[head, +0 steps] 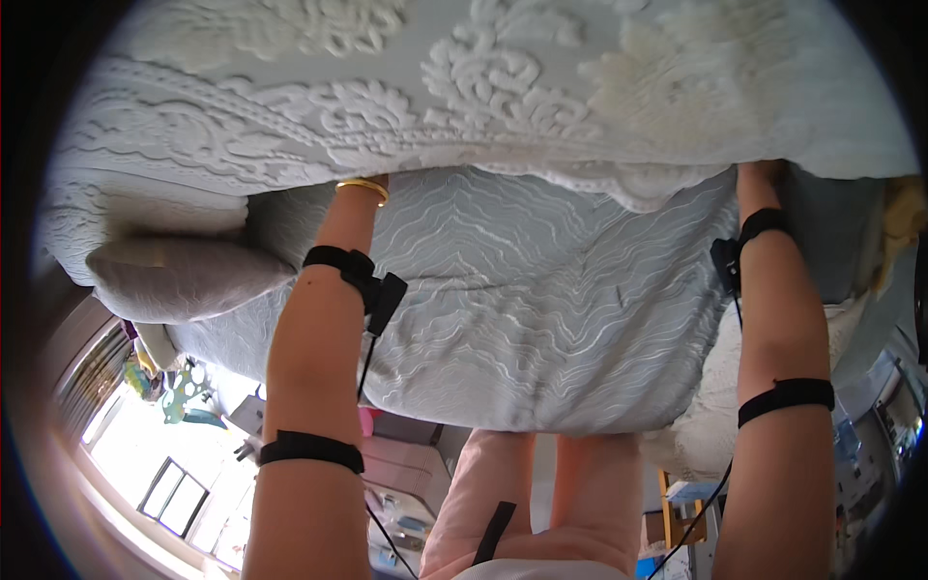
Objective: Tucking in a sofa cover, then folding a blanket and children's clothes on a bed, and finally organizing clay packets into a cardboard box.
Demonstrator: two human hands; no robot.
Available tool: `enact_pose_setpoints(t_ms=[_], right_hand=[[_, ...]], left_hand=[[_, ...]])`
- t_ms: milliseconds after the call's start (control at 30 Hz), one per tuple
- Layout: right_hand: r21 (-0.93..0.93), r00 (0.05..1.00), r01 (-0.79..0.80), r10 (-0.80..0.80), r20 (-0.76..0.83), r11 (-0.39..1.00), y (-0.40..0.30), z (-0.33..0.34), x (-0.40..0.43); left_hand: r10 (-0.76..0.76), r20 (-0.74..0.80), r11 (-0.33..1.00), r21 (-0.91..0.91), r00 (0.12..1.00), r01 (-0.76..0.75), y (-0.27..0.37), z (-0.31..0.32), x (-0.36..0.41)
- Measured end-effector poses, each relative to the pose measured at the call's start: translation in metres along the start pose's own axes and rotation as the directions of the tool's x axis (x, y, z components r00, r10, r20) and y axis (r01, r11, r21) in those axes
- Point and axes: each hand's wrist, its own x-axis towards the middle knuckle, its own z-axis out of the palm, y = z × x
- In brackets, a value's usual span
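Note:
A cream bedcover with raised floral patterns (500, 80) spans the upper part of the head view, its scalloped edge hanging over a grey sofa or bed surface with wavy white lines (536, 290). Both forearms reach up to that edge. My left hand (379, 181) is nearly all hidden behind the cover; a gold bangle (362, 186) circles its wrist. Of my right hand (761, 171) only the part by the wrist shows, at the cover's edge on the right. The fingers of both hands are hidden, so their grip cannot be seen.
A grey pillow (185, 279) lies at the left. Bunched cream fabric (699, 424) hangs at the lower right, above a wooden stool or frame (676, 511). A pink suitcase-like item (406, 464) stands below the grey surface's front edge. Cables run from both arm straps.

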Motion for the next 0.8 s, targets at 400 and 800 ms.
enact_pose_setpoints(t_ms=[400,800], right_hand=[[-0.006,0.999,0.038,-0.037,0.031,0.999,-0.001,0.013,-0.008],[0.038,0.997,0.033,-0.036,0.073,0.999,0.026,0.02,-0.042]], left_hand=[[0.183,-0.097,0.968,0.192,0.978,-0.162,-0.041,0.047,-0.051],[-0.003,0.509,0.909,-0.357,0.861,0.214,-0.034,0.023,-0.076]])
